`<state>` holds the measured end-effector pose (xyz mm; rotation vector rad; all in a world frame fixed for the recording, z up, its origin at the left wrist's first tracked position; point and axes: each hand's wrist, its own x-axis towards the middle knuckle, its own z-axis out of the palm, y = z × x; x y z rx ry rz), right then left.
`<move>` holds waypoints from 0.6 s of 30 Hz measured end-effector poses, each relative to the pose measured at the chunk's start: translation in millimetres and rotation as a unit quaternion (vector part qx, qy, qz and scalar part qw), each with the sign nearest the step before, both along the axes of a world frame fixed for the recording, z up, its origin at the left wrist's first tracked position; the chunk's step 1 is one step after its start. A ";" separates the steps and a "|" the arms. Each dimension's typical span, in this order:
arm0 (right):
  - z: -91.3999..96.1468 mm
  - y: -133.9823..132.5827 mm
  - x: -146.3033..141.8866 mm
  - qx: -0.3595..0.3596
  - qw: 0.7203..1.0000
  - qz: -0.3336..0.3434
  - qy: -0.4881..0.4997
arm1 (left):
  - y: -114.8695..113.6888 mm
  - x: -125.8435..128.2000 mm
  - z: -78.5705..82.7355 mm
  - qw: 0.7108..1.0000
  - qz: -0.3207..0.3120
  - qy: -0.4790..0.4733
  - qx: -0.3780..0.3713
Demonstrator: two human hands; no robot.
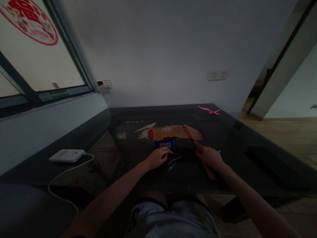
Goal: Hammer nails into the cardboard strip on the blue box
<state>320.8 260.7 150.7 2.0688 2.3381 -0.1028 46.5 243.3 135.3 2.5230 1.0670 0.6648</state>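
Dark glass surface [247, 142], dim room. Thin metal pins [173, 162] lie between hands, just right of left hand [157, 158], long axis slanting up-right. Left fingers curled, grasp unclear. Right hand [210, 156] farther off, fingers released, empty, near orange packet [175, 132].

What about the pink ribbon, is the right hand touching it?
Apart. The head view shows bare dark table between the right hand and the pink ribbon far behind it.
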 end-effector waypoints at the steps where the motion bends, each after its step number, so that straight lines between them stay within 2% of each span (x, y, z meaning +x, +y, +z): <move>1: -0.2 0.1 0.5 0.001 1.000 -0.001 0.003 | 1.3 -2.6 0.7 1.000 0.011 -0.002 0.000; 5: -1.0 0.5 1.6 0.001 1.000 -0.003 0.010 | 3.1 -7.6 3.7 1.000 0.021 0.013 -0.009; 12: -0.3 1.2 2.2 0.000 1.000 -0.002 0.017 | 1.2 -6.6 3.2 1.000 -0.010 0.013 0.002; 18: 0.5 1.1 2.1 -0.002 1.000 0.001 0.023 | -0.5 -4.8 4.3 0.997 0.048 0.058 -0.002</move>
